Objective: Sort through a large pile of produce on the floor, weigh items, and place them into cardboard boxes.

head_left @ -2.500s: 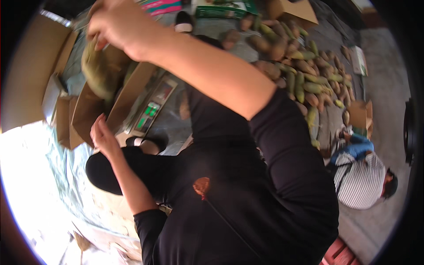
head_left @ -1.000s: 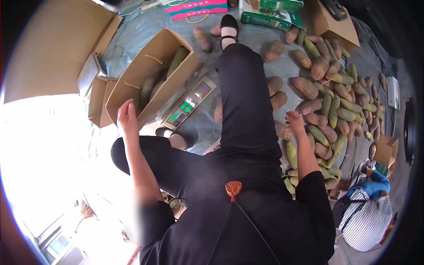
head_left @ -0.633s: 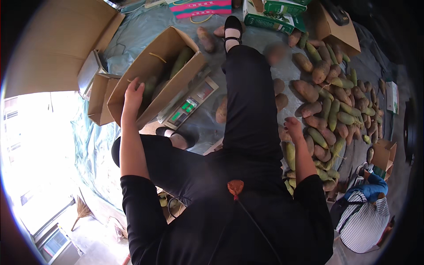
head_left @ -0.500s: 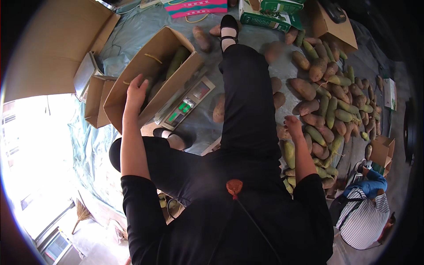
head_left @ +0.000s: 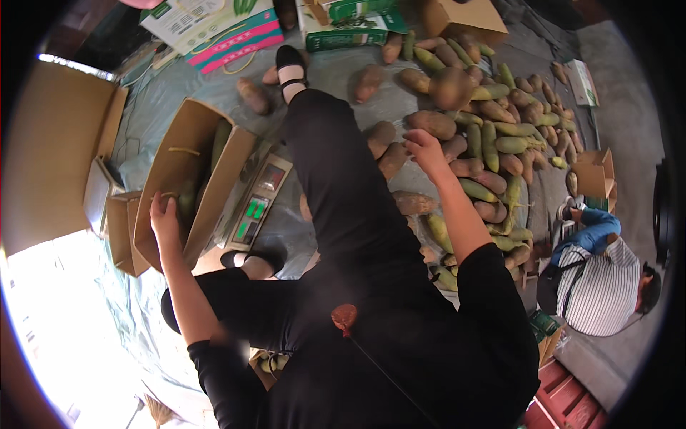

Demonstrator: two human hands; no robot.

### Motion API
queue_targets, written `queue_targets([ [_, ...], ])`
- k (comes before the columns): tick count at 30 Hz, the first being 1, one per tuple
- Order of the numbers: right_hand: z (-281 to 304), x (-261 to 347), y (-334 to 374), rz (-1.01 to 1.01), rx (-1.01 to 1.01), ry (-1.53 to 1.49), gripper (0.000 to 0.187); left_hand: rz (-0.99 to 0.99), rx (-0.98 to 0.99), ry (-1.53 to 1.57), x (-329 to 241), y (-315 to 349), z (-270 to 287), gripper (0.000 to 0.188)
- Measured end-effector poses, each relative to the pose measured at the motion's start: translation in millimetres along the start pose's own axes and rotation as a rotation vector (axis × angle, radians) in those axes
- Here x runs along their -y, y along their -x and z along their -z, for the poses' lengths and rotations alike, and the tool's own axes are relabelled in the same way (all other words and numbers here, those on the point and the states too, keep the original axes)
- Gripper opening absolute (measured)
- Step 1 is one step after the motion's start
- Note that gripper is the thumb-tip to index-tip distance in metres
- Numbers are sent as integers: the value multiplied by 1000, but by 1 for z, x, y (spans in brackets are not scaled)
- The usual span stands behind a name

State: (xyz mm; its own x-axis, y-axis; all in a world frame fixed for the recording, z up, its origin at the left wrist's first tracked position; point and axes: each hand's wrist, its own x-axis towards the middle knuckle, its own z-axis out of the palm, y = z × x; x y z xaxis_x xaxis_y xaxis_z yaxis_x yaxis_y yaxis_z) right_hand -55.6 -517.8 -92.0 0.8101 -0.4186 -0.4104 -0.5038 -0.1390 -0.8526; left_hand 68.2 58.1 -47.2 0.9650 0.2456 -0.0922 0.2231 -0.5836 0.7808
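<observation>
My left hand (head_left: 165, 217) is at the near end of an open cardboard box (head_left: 223, 187), fingers apart and reaching over its rim. Inside, long green radishes (head_left: 221, 143) lie partly in shadow, and the fingers seem to close on none of them. Beside the box a digital scale (head_left: 266, 196) shows its lit green display; the box seems to rest on it. My right hand (head_left: 426, 151) hovers at the left side of a heap, fingers loosely bent and apart, nothing visible in them. Nearest to it are brownish-red root vegetables (head_left: 391, 160).
Green radishes (head_left: 489, 146) and brownish roots spread over the plastic sheet on my right. Printed cartons (head_left: 348, 36) and a pink gift box (head_left: 239, 43) stand ahead. A person in a striped shirt (head_left: 599, 289) sits at the far right, near a small cardboard box (head_left: 594, 171).
The view has swung to the right, so everything appears further left. My right hand has reached forward along the heap toward the brownish roots. My left hand stays at the box.
</observation>
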Motion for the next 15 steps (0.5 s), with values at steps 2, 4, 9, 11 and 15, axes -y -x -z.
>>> queue_targets([
  [2, 3, 16, -2, 71, 23, -5, 21, 67, 73, 61, -13, 3, -6, 49],
  [4, 11, 22, -4, 98, -9, 6, 22, 90, 108, 87, -38, 11, -17, 49],
  [9, 4, 53, -6, 162, 0, -7, 23, 82, 106, 95, -43, 14, -12, 47],
  [11, 1, 65, -7, 203, -29, -24, 23, 156, 150, 89, -57, 19, -17, 47],
  [15, -6, 107, -9, 279, 25, -73, 23, 135, 152, 130, -35, 11, -12, 48],
])
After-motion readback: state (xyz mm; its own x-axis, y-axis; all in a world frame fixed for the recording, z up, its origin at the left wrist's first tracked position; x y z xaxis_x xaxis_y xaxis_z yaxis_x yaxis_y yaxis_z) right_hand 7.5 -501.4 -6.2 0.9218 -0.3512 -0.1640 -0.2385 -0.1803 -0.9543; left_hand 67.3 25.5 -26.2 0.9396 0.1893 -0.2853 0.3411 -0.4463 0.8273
